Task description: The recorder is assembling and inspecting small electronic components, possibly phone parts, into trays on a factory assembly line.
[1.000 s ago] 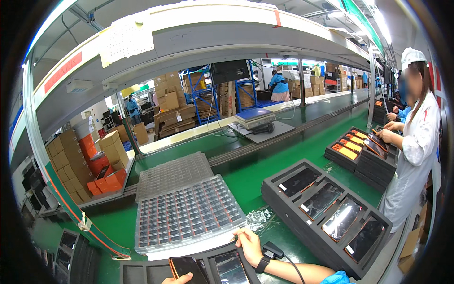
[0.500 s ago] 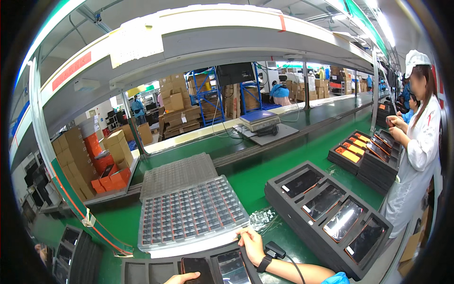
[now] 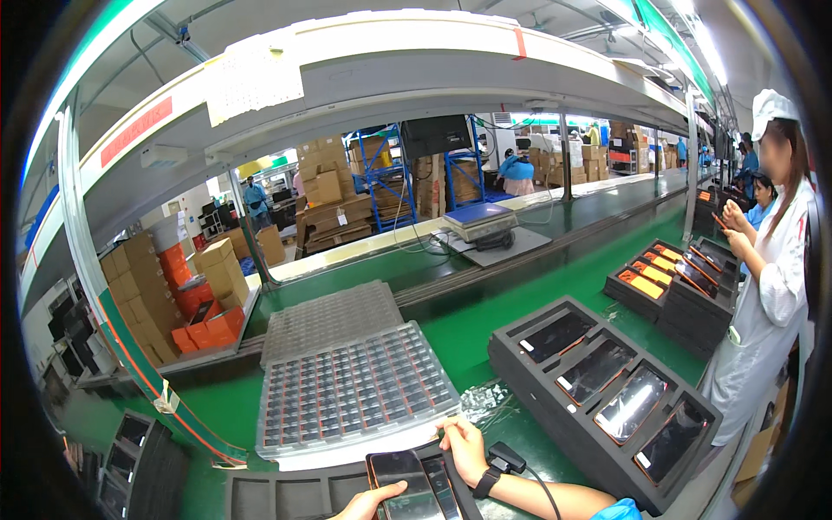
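Observation:
My left hand (image 3: pixel 374 501) comes in at the lower edge, its thumb across the screen of a dark smartphone (image 3: pixel 418 501) with an orange rim. The phone sits raised over a black foam tray (image 3: pixel 253 496) and partly covers another phone (image 3: pixel 440 485) in a slot there. My right hand (image 3: pixel 465 451) is bent at the tray's far right corner, fingers curled in a pinch beside the front edge of a clear plastic tray (image 3: pixel 360 386) filled with rows of small dark parts. What the pinch holds, if anything, is too small to tell.
To the right, a black foam tray stack (image 3: pixel 555 394) bears several phones. Beyond it, a person in white (image 3: pixel 767 286) handles a phone beside trays with orange-yellow pieces (image 3: pixel 646 282). A scale (image 3: pixel 479 221) stands on the far ledge. A metal post (image 3: pixel 130 347) rises at left.
My left hand has brought its phone up and to the right, over the neighbouring phone in the tray. The right hand stays almost where it was. The view has shifted slightly.

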The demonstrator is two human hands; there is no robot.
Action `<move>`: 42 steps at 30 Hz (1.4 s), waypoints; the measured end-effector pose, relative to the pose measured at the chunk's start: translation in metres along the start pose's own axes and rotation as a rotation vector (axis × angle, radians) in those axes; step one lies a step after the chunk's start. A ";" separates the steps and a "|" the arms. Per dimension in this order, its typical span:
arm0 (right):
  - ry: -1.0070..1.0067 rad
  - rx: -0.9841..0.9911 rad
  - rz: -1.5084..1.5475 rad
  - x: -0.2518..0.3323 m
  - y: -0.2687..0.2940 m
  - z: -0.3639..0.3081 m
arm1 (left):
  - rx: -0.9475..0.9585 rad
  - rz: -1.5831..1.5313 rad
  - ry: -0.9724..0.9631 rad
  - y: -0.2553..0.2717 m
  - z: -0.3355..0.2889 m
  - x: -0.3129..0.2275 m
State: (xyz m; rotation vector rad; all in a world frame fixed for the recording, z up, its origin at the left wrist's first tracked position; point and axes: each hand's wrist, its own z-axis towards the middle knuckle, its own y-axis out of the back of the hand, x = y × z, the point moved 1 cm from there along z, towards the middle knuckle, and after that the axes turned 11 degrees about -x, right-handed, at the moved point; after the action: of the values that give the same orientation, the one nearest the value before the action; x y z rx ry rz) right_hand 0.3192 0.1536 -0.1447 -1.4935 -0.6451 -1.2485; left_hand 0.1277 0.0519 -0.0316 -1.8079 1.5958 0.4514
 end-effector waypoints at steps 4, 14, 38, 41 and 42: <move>-0.004 -0.013 0.014 -0.002 0.001 0.002 | -0.015 -0.024 -0.012 -0.001 -0.001 -0.005; -0.032 -0.028 0.010 0.008 -0.004 -0.003 | -0.058 0.127 -0.003 0.005 -0.017 0.018; -0.043 -0.008 0.006 0.010 -0.005 -0.005 | -0.013 0.143 -0.101 -0.008 -0.009 0.010; -0.021 0.012 0.000 0.004 -0.003 -0.003 | 0.040 0.228 -0.046 -0.008 -0.007 -0.001; -0.019 0.012 -0.001 0.004 -0.002 -0.003 | 0.018 0.217 -0.025 -0.012 -0.004 -0.001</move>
State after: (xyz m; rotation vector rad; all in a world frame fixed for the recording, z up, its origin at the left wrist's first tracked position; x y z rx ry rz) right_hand 0.3177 0.1508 -0.1404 -1.4973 -0.6651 -1.2301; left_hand 0.1386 0.0502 -0.0250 -1.6162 1.7817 0.5545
